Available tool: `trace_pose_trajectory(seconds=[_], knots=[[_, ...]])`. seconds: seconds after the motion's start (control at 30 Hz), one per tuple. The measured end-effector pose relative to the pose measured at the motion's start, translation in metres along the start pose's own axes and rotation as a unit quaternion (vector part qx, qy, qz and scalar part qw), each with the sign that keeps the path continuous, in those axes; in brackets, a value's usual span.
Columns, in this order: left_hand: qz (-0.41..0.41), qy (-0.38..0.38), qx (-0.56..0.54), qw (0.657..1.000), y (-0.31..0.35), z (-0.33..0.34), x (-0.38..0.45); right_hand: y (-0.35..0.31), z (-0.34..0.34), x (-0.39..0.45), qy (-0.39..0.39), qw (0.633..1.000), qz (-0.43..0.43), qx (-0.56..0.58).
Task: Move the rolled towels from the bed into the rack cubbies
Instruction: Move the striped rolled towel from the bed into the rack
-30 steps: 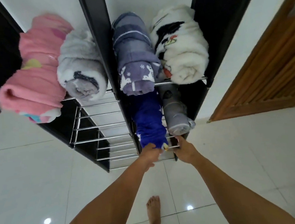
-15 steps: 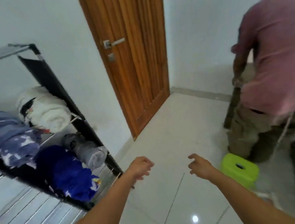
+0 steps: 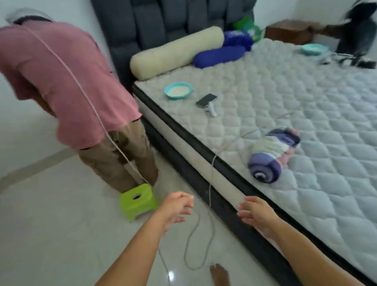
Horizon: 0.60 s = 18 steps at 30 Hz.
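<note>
One rolled towel (image 3: 272, 154), striped purple, white and pink, lies on the quilted mattress (image 3: 321, 177) close to its near edge. My left hand (image 3: 177, 208) hovers over the floor with loosely curled fingers, holding nothing. My right hand (image 3: 256, 212) is out above the mattress edge, fingers apart and empty, roughly a forearm's length short of the towel. The rack is out of view.
A person in a pink shirt (image 3: 61, 85) bends over beside the bed, behind a green stool (image 3: 138, 201). A white cable (image 3: 200, 243) trails across the floor. On the bed lie a cream bolster (image 3: 176, 52), blue cushions (image 3: 221, 55), two teal bowls (image 3: 178, 90), and a phone (image 3: 206, 100).
I have turned away from the rack, where both hands were at the blue towel, past the door, and now face the bed. Both hands are empty and raised.
</note>
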<state>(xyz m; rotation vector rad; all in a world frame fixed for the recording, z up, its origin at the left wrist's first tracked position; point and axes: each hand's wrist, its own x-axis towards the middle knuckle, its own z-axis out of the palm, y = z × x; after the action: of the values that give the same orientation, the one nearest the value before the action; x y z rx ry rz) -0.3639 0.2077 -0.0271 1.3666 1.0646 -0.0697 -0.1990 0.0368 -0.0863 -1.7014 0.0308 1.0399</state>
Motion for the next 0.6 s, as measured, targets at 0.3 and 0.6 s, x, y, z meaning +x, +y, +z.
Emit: trace_pose_trajectory(seconds=[0.3,0.6], knots=[[-0.063,-0.097,-0.053,0.992,0.082,0.163,0.095,-0.034,-0.178,0.039,0.156,0.977,-0.011,0.145],[-0.293,-0.038,-0.089,0.951,0.167,0.237,0.204,-0.149,-0.258,0.175,0.148,0.988,-0.003,0.033]])
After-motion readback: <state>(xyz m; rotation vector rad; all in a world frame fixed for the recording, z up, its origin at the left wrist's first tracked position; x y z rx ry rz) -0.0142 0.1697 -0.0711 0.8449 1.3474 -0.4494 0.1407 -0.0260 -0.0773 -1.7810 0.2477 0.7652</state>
